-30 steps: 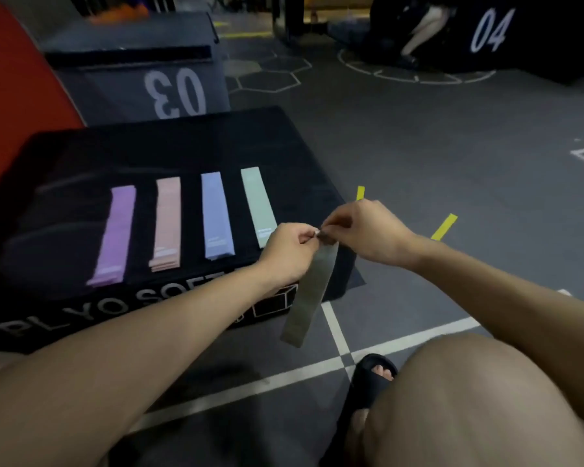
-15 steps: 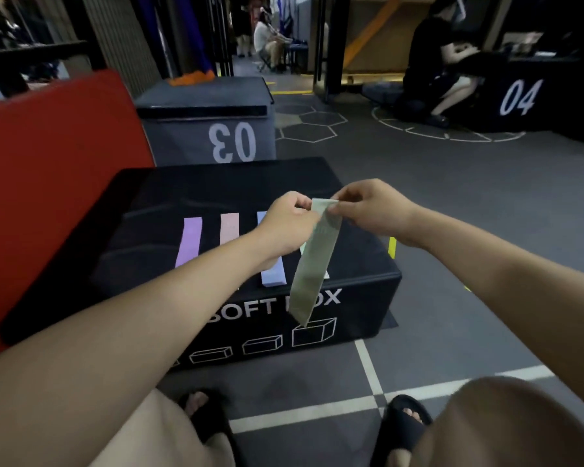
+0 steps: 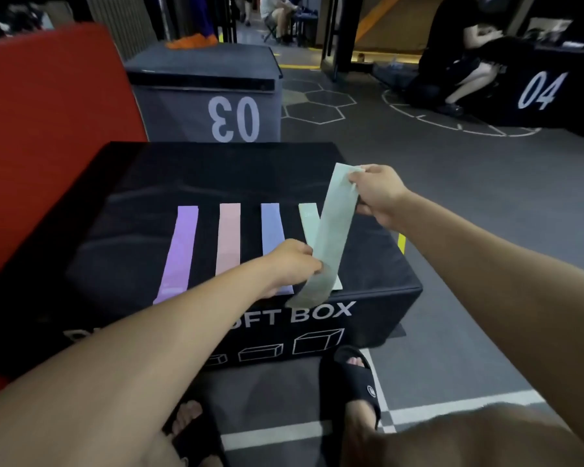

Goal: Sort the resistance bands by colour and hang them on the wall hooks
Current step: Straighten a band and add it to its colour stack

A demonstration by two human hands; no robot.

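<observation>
Four bands lie sorted on the black box (image 3: 368,291), left to right: purple (image 3: 177,251), peach (image 3: 228,237), blue (image 3: 272,227), pale green (image 3: 309,215). Your left hand (image 3: 292,261) pinches the grey-green band (image 3: 331,230) low, your right hand (image 3: 376,192) its far end. It looks light and floppy, so grip both ends.

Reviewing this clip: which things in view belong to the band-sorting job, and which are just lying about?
Job:
- grey-green band, held by left hand and right hand
- purple band, peach band, blue band, pale green band on the black soft box

Lying about:
- grey box marked 03
- red pad
- orange item
</observation>
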